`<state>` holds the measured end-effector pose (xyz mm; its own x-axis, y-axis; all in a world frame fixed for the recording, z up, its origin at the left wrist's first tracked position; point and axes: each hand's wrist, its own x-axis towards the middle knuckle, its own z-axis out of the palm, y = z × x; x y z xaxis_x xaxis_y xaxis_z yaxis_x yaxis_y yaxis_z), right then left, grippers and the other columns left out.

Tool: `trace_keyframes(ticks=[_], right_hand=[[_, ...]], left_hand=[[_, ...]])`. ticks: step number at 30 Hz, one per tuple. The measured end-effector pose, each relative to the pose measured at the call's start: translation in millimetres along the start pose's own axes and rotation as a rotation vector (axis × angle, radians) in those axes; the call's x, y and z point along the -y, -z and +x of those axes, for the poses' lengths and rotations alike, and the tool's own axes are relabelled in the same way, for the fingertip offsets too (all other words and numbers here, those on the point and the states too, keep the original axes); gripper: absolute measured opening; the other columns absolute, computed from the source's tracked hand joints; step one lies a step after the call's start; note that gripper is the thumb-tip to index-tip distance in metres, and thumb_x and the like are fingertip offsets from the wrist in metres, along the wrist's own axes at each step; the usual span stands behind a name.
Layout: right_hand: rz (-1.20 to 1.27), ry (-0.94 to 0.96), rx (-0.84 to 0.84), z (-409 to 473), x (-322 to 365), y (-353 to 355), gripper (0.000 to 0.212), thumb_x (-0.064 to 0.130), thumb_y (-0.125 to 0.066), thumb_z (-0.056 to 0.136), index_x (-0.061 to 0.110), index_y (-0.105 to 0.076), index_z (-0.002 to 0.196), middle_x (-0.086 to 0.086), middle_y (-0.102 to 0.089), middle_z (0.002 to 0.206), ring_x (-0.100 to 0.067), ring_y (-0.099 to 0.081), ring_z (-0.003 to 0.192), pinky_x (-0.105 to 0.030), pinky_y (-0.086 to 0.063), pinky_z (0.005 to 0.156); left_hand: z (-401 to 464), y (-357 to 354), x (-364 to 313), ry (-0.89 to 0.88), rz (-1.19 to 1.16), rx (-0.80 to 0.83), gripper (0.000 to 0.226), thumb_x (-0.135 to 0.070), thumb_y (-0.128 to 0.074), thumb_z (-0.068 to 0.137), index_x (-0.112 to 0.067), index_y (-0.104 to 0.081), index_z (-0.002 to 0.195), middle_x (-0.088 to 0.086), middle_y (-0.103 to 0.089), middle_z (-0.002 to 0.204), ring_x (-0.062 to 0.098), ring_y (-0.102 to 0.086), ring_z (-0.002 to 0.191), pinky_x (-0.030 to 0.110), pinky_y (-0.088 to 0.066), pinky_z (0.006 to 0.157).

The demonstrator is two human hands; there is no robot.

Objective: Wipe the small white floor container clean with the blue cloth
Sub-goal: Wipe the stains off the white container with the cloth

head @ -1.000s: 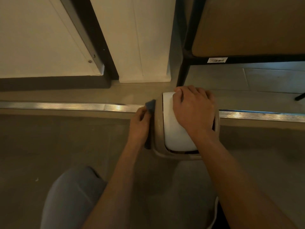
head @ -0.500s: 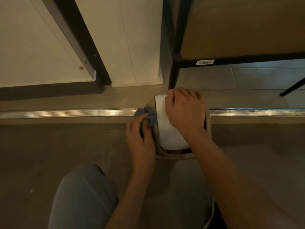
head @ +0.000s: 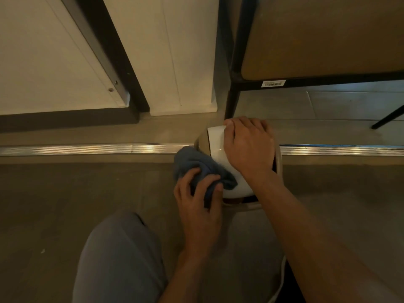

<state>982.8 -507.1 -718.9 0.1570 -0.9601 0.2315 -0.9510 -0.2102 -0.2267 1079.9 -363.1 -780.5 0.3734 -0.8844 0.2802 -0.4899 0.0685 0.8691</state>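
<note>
The small white floor container (head: 216, 141) stands on the floor at the middle of the head view, with a beige rim and a white swing lid. My right hand (head: 249, 147) lies on top of it, fingers curled over the far edge of the lid. My left hand (head: 200, 202) grips the bunched blue cloth (head: 192, 160) and holds it against the container's left side and the near left part of the lid. Much of the lid is hidden under my right hand.
A metal threshold strip (head: 87, 148) runs left to right across the floor under the container. A black-legged chair or table (head: 234, 92) stands just behind it. White panels with a dark frame (head: 122, 68) rise at the back left. My knee (head: 120, 254) is at the bottom.
My left hand has brought the cloth from the container's left side up onto the lid's near left part, and more cloth shows. My right hand stays on top.
</note>
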Motion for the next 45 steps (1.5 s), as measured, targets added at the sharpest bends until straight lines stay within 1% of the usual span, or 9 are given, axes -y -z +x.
trace_keyframes(ticks=[4,7,12,19,24,28,33,41,45], right_hand=[[-0.001,0.009,-0.026,-0.3,-1.4,-1.9,0.050,0.037,-0.022,0.100,0.017,-0.067,0.108,-0.006,-0.070,0.109,-0.024,-0.062,0.103,-0.042,-0.039,0.101],[0.012,0.009,-0.051,0.5,-0.1,-3.1,0.048,0.037,-0.025,0.100,0.016,-0.068,0.104,-0.007,-0.071,0.106,-0.025,-0.064,0.099,-0.043,-0.040,0.100],[-0.003,-0.015,-0.059,-0.3,1.2,-3.1,0.043,0.035,-0.029,0.100,0.016,-0.067,0.102,-0.006,-0.071,0.105,-0.023,-0.064,0.098,-0.043,-0.040,0.099],[-0.076,0.042,-0.017,-1.0,-3.0,-3.8,0.036,0.032,-0.034,0.099,0.017,-0.066,0.104,-0.007,-0.069,0.105,-0.026,-0.063,0.099,-0.044,-0.042,0.097],[-0.030,0.016,-0.030,-1.5,0.4,-2.5,0.043,0.034,-0.030,0.100,0.014,-0.068,0.104,-0.010,-0.071,0.106,-0.028,-0.064,0.100,-0.045,-0.042,0.099],[-0.002,-0.023,-0.010,3.6,-1.6,-4.7,0.044,0.035,-0.028,0.100,0.012,-0.066,0.107,-0.011,-0.070,0.109,-0.027,-0.063,0.102,-0.044,-0.041,0.101],[0.014,-0.004,-0.038,1.3,-0.5,-6.4,0.051,0.040,-0.025,0.096,0.011,-0.063,0.111,-0.012,-0.068,0.108,-0.028,-0.064,0.101,-0.043,-0.042,0.098],[0.013,-0.019,-0.010,1.6,-0.7,-2.7,0.043,0.033,-0.029,0.098,0.011,-0.064,0.109,-0.011,-0.069,0.108,-0.027,-0.063,0.102,-0.042,-0.041,0.100],[-0.063,0.002,0.012,1.1,-0.7,-1.7,0.048,0.038,-0.025,0.095,0.014,-0.064,0.109,-0.010,-0.068,0.107,-0.026,-0.063,0.101,-0.041,-0.043,0.099]], left_hand=[[58.6,-4.9,-6.6,0.153,-0.131,0.134,0.035,-0.053,-0.039,0.101,-0.048,-0.048,0.134,-0.005,-0.033,0.155,0.012,-0.040,0.139,0.033,-0.038,0.112],[113.9,-5.3,-16.1,0.284,-0.225,0.249,0.027,-0.041,-0.037,0.108,-0.036,-0.053,0.129,-0.006,-0.055,0.129,-0.003,-0.054,0.109,0.019,-0.044,0.099],[156.3,-6.8,-31.8,0.525,-0.183,0.400,0.021,-0.038,-0.041,0.107,-0.036,-0.055,0.091,-0.007,-0.055,0.092,0.018,-0.053,0.103,0.031,-0.039,0.088],[68.0,5.8,-17.4,0.189,-0.195,0.197,0.030,-0.038,-0.033,0.108,-0.044,-0.044,0.135,-0.016,-0.033,0.152,-0.013,-0.033,0.134,-0.004,-0.023,0.102],[133.1,-3.6,-28.4,0.365,-0.206,0.356,0.025,-0.033,-0.036,0.109,-0.042,-0.059,0.105,-0.008,-0.059,0.116,0.016,-0.055,0.115,0.028,-0.044,0.098],[180.8,-17.1,-34.3,0.257,0.000,0.558,0.031,-0.028,-0.041,0.105,-0.023,-0.071,0.112,0.000,-0.068,0.114,0.015,-0.060,0.105,0.026,-0.045,0.091],[133.9,2.9,-16.9,0.123,-0.145,0.345,0.026,-0.021,-0.040,0.109,-0.028,-0.063,0.120,-0.010,-0.064,0.110,-0.007,-0.059,0.099,0.007,-0.043,0.090],[184.2,-18.3,-33.7,0.275,0.130,0.564,0.033,-0.033,-0.036,0.105,-0.025,-0.067,0.109,0.005,-0.066,0.113,0.019,-0.059,0.096,0.035,-0.046,0.086],[133.1,-3.7,-13.1,0.173,-0.141,0.366,0.030,-0.034,-0.036,0.109,-0.026,-0.062,0.122,-0.005,-0.063,0.119,-0.001,-0.057,0.107,0.027,-0.047,0.099]])
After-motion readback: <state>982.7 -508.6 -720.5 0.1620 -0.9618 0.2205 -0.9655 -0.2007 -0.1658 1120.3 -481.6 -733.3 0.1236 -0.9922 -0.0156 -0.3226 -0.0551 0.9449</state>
